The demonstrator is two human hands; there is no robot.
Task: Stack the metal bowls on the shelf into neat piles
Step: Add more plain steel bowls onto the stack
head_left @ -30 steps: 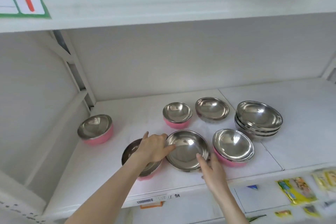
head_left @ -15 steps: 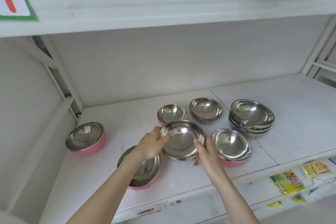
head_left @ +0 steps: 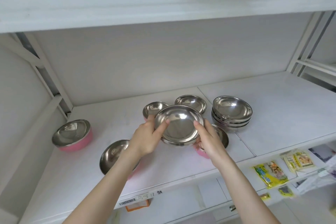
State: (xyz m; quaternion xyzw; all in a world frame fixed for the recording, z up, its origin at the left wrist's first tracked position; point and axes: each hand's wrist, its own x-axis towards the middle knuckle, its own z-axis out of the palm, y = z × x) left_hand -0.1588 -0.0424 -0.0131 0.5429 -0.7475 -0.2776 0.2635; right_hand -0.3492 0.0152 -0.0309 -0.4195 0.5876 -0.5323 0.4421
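Note:
A wide steel bowl point(head_left: 179, 123) is held tilted above the shelf point(head_left: 272, 114), my left hand point(head_left: 147, 138) on its left rim and my right hand point(head_left: 209, 138) on its right rim. A pile of several steel bowls point(head_left: 231, 112) stands to the right. Behind the held bowl sit a small pink-sided bowl point(head_left: 153, 108) and a plain steel bowl point(head_left: 191, 102). A pink-sided bowl point(head_left: 221, 133) is half hidden under my right hand. Another pink-sided bowl point(head_left: 112, 154) lies beneath my left forearm, and one more point(head_left: 72, 135) stands far left.
The upper shelf board point(head_left: 163, 2) hangs close overhead. A white upright frame point(head_left: 45, 78) bounds the left side and another point(head_left: 305, 51) the right. Yellow packets point(head_left: 271, 172) lie on the lower shelf at the right. A barcode label point(head_left: 127, 202) marks the front edge.
Both hands have lifted the wide steel bowl off the shelf and carried it up and back, above the other bowls. The view has swung to the right.

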